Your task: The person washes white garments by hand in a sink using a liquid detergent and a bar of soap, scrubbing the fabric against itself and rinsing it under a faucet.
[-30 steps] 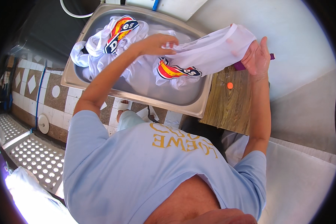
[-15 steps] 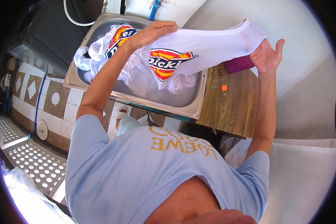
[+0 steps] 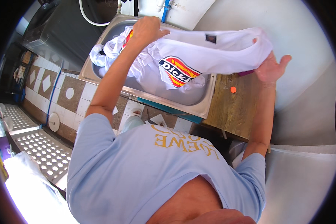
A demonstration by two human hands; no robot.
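A wet white T-shirt (image 3: pixel 220 56) with a red, yellow and navy printed emblem is stretched between my two hands. My left hand (image 3: pixel 147 31) is closed on its upper edge, above the steel sink basin (image 3: pixel 209 93). At the other end my right hand (image 3: pixel 269 70) has its fingers inside the shirt's opening. Its thumb stands away from the cloth, and a fingertip shows past the far edge. The neckline gapes, and a dark label (image 3: pixel 211 39) is visible inside. Bunched white cloth (image 3: pixel 140 69) with another printed emblem lies in the basin, partly behind my left forearm.
A wooden board (image 3: pixel 227 112) adjoins the basin's right side, bearing an orange cap (image 3: pixel 233 89) and a purple object (image 3: pixel 245 73) mostly hidden by the shirt. A dark appliance (image 3: pixel 59 33) stands to the left. A blue tap pipe (image 3: pixel 166 11) rises behind the basin.
The shirt's neckline has turned and opened toward me, bringing the label into view. My left hand has rolled over with its back upward. The right hand has dropped slightly.
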